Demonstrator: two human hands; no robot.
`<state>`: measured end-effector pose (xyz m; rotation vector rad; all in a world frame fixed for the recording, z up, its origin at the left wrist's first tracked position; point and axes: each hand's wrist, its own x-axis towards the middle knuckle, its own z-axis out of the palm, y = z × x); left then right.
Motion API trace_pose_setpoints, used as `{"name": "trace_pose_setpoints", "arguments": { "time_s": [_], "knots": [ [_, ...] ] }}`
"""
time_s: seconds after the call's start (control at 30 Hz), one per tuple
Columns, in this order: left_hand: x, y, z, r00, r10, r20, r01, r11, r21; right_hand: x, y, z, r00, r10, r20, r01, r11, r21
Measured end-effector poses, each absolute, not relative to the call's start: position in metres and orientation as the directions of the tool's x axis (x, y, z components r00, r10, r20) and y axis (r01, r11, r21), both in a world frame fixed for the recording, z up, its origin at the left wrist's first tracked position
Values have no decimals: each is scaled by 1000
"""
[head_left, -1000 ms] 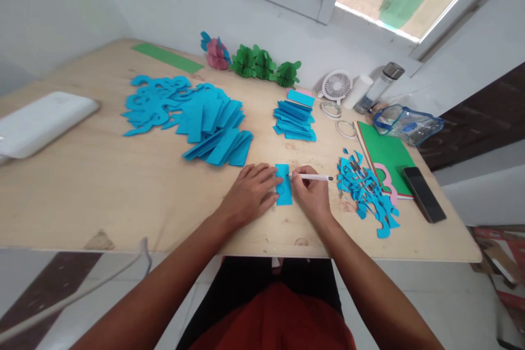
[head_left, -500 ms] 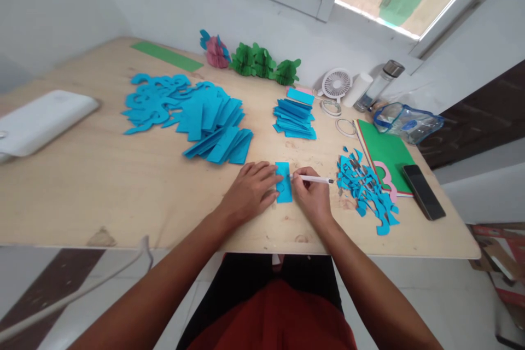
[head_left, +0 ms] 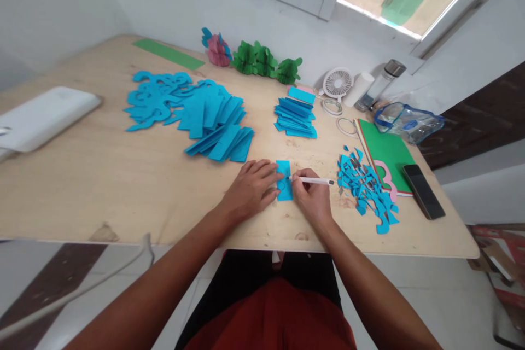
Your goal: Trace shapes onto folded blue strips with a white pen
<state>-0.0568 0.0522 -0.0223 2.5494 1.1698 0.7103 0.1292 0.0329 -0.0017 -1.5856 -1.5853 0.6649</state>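
A small blue paper piece [head_left: 284, 192] lies on the wooden table near its front edge, with a dark curved line drawn on it. My left hand [head_left: 252, 188] rests flat with its fingers apart, the fingertips on the paper's left edge. On the other side, my right hand [head_left: 312, 194] grips a white pen [head_left: 315, 180], whose tip touches the paper's upper right part. Folded blue strips [head_left: 221, 120] fan out to the upper left, beside curly blue cutouts [head_left: 156, 98]. Another blue stack [head_left: 295, 117] lies beyond the hands.
Blue scraps [head_left: 365, 186], a phone [head_left: 423, 191] and green sheets [head_left: 389, 153] are at the right. A fan [head_left: 338, 83], a bottle [head_left: 381, 85] and green paper shapes [head_left: 254, 60] line the wall. A white device [head_left: 49, 117] lies left.
The pen tip has moved slightly left and down onto the paper, with my right hand still around the pen. My left hand stays on the paper's edge.
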Motion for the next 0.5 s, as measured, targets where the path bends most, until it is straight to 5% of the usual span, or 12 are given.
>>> {"name": "trace_pose_setpoints", "arguments": {
  "time_s": [0.5],
  "knots": [
    [-57, 53, -25, 563, 750, 346, 636, -661, 398, 129, 32, -4, 83, 986, 142, 523, 78, -849]
  ]
}}
